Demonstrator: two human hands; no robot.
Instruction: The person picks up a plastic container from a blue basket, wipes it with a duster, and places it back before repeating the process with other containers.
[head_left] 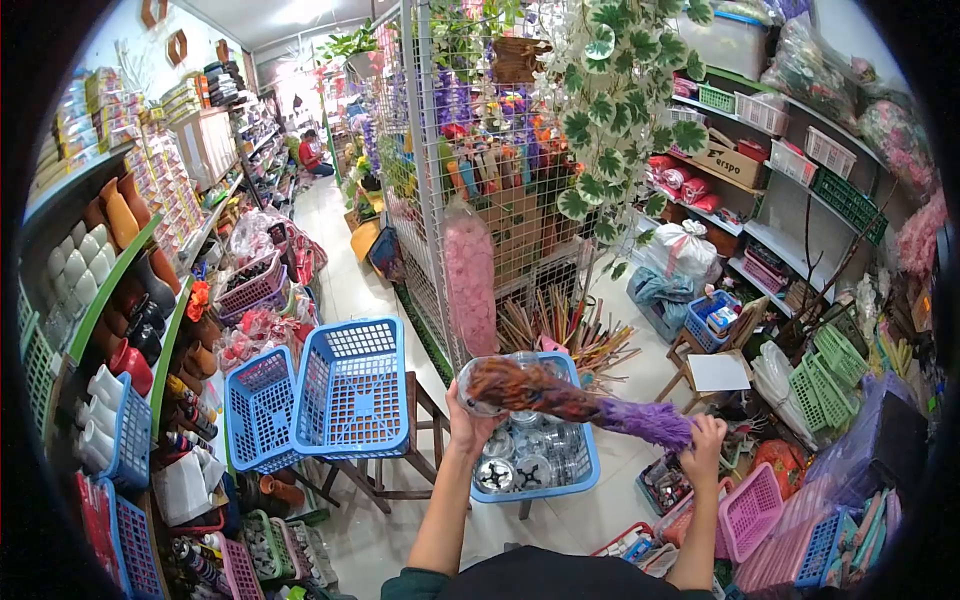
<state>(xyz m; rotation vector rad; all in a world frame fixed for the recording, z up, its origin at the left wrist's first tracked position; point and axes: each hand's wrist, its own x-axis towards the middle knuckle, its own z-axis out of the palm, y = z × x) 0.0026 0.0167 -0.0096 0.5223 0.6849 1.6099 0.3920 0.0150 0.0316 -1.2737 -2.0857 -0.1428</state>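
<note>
A long feather duster, brown (535, 389) at one end and purple (645, 422) at the other, stretches across the middle of the view. My right hand (705, 440) is closed on its purple end. My left hand (470, 412) holds a clear round container (478, 398), with the duster's brown end against it. Below both hands is a blue basket (592, 455) with several clear containers (535, 470) in it, some with dark star-shaped pieces.
Two blue baskets (352, 440) rest on wooden stools (425, 420) at the left. A wire-mesh rack (440, 230) stands ahead, shelves (170, 330) line the left, and pink baskets (750, 510) lie at the right. Far down the aisle sits a person in red (310, 155).
</note>
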